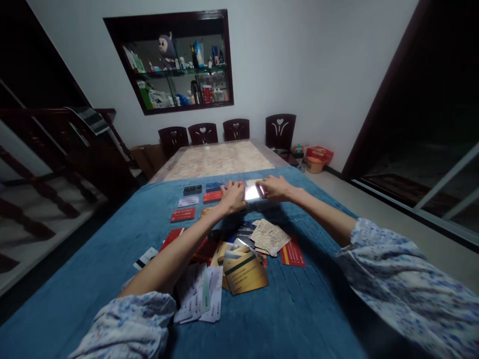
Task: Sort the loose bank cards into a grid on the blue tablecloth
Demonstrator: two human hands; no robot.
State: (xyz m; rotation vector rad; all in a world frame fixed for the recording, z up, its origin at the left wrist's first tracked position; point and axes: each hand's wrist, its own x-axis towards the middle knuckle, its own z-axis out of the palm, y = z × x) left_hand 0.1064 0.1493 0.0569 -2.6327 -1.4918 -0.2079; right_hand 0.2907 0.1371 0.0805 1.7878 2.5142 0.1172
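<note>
Both of my arms reach over the blue cloth [280, 304] to a flat, pale card [252, 192] that shines brightly with reflected light. My left hand [234, 196] is closed at its left edge, fingers curled down. From the right, my right hand [276, 189] pinches the other edge. Left of my hands lie cards in rows: a black card [192, 190], a blue card [214, 187], a red card [212, 197], a lilac card [188, 201] and another red card [183, 214]. A gold card [207, 212] is partly hidden by my left hand.
Nearer me are loose piles: gold cards [245, 276], white cards [202, 294], beige cards [270, 237] and a red card with a yellow stripe [293, 252]. Behind the cloth shows the bare tabletop [220, 158]. Dark chairs [280, 129] stand round the far end.
</note>
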